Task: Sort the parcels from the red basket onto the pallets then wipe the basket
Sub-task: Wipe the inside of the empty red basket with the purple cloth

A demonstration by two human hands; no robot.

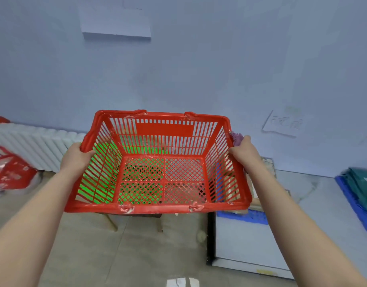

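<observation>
I see the red basket (157,162) held up off the floor, nothing in it — my left hand (77,156) grips its left rim; my right hand (243,151) grips the right rim with a purple cloth (236,137) bunched against it. Blue pallets (344,191) sit to the right, a teal parcel (363,183) on one.

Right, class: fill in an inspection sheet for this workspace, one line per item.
Surface: tiled floor; no table seen.
Job's things: red basket empty, held up; blue pallet right, with green parcels.
Clutter: red bags left; white box right.
Grippers: left hand grips the left rim; right hand grips the right rim with a purple cloth.
Cables: nothing seen.
Surroundings: blue wall, radiator, paper sign.
</observation>
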